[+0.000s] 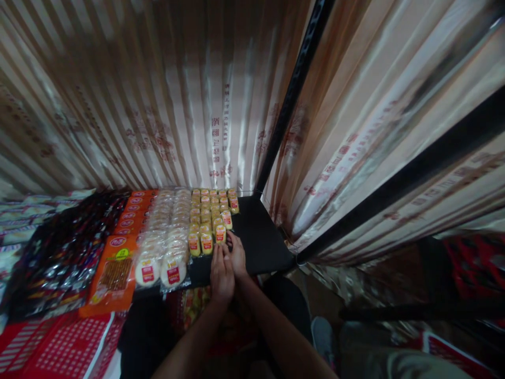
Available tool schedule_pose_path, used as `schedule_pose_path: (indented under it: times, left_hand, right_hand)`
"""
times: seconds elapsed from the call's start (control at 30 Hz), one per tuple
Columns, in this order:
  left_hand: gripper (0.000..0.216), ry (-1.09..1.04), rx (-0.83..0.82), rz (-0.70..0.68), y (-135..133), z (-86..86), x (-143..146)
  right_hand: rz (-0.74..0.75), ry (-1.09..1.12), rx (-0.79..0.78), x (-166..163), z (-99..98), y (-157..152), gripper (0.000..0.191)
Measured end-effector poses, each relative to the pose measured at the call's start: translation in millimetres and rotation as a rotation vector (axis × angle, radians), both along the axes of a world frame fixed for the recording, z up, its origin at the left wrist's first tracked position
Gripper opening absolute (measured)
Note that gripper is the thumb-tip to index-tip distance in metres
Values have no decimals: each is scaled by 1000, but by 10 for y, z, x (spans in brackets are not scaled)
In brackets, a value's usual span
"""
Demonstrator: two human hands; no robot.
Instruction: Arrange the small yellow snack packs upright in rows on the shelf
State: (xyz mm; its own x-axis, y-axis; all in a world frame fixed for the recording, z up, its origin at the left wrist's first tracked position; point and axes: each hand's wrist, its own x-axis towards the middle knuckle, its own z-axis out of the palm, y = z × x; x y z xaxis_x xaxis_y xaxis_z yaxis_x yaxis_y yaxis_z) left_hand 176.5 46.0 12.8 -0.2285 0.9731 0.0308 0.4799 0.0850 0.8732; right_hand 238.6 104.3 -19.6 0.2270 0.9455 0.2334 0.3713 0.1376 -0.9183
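Both my hands reach to the front of a black shelf [260, 237]. My left hand [221, 273] lies with its fingers stretched forward, fingertips at the front packs of a row of small yellow snack packs [211, 216] with red labels. My right hand [237, 255] rests beside it, fingers together against the rightmost front yellow pack [220, 233]. Whether either hand grips a pack is hidden by the fingers.
Left of the yellow packs lie rows of round white cakes in clear wrap [165, 231], then orange packs [118, 263] and dark shiny packs [63, 252]. A black upright post [292, 95] stands at the shelf's back corner. Shiny striped curtains [158, 105] hang behind and to the right.
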Motion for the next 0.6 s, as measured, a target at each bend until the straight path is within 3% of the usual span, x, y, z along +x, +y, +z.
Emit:
schedule_pose_path:
  times: [0.17,0.33,0.5,0.6]
  left_hand:
    - [45,7,8,-1,-218,45,-32]
    - [36,-59,-9,-36,-610,-16,-180]
    - [31,-21,-72,-16,-879,-348,-481]
    - [33,81,-284,17,-858,-613,-665]
  right_hand:
    - [-90,9,-9,-23,87,-152,42]
    - [-154,19,25,-81,169,-607,34]
    - [-9,-60,-78,-197,-4,-1183,27]
    - [206,-98,-220,-320,-299,-1362,28]
